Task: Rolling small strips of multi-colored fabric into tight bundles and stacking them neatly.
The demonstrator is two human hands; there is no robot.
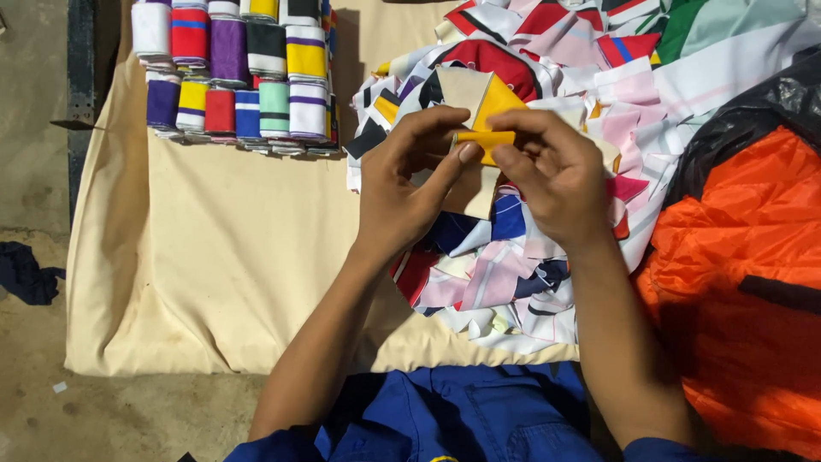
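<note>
Head view: both hands meet above a heap of scraps (513,257); the left hand (402,188) and right hand (552,175) each pinch an end of one yellow strip (483,137), thumbs and forefingers clamped on it, seemingly to keep its fold tight; the strip sits just over the heap, a beige-and-yellow piece (479,98) behind it. Folded rolls (239,73) stand in two rows on the cream cloth (214,257), about a dozen showing, packed side by side so they stay closed. One orange bag (753,274) lies to the right under black plastic (770,107); one dark rag (26,274) lies on the floor.
</note>
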